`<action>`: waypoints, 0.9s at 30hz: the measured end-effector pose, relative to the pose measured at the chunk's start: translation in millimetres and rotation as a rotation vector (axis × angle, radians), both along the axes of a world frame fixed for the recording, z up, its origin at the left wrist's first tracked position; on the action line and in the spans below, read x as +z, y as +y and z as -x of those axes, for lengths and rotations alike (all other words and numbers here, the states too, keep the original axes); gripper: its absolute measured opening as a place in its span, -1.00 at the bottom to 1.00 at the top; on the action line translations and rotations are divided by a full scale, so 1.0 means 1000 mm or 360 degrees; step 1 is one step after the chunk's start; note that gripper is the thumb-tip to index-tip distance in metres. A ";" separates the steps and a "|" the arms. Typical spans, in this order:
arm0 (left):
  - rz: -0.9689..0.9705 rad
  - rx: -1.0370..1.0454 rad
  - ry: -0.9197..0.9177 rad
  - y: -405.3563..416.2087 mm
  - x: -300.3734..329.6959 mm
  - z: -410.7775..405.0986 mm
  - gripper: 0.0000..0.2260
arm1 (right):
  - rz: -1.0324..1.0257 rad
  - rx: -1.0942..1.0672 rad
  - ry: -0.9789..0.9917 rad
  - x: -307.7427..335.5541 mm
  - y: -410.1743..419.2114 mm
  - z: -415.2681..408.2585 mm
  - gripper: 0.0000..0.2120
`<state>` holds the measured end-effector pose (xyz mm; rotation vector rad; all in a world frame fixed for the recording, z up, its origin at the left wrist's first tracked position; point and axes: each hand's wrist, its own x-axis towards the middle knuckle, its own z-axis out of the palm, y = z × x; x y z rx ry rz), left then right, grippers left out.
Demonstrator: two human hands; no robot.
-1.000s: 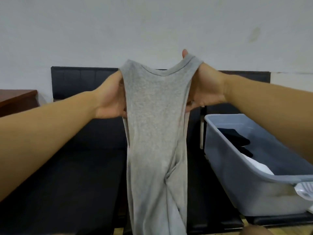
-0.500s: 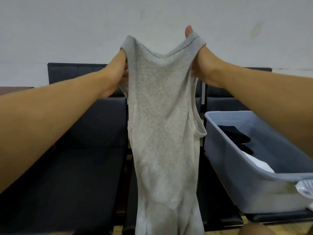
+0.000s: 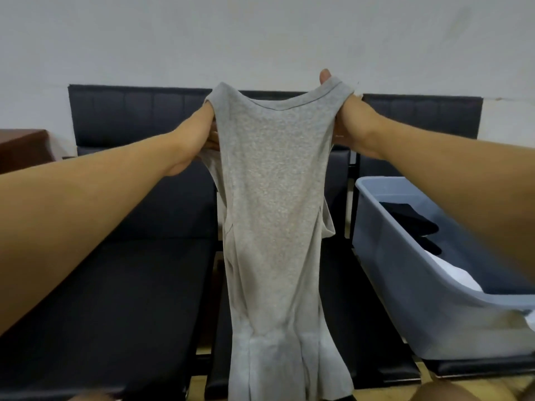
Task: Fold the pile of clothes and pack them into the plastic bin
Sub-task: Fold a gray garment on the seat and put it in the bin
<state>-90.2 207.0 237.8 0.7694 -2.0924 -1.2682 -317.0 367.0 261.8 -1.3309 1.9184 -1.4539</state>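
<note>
A grey sleeveless top hangs full length in front of me, its neckline at the top. My left hand grips its left shoulder strap and my right hand grips the right strap, thumb sticking up behind the cloth. The hem bunches near the bottom of the view. At the right a grey-blue plastic bin sits on a seat, holding folded black clothes and a white garment.
A row of black padded chairs runs along a white wall behind the top. A brown wooden table edge shows at the far left. Pale wooden floor shows below the seats.
Both hands rose with the top, then came down a little. The garment has spread wider between the straps, and its armhole edges now hang loose on both sides.
</note>
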 end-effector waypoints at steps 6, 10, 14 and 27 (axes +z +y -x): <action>-0.0127 -0.0037 -0.0102 -0.043 -0.071 0.045 -0.40 | -0.0188 -0.0041 -0.0120 -0.072 -0.058 0.051 -0.05; -0.0284 0.0033 -0.0204 -0.078 -0.124 0.080 -0.49 | -0.0243 -0.0072 -0.0260 -0.135 -0.092 0.088 -0.47; -0.0618 0.0230 -0.0149 -0.104 -0.164 0.106 -0.74 | -0.0328 -0.0016 -0.0552 -0.180 -0.112 0.106 -0.77; -0.1179 -0.0130 -0.0181 -0.050 -0.185 0.075 -0.56 | -0.0574 0.0136 -0.0831 -0.207 -0.055 0.063 -0.41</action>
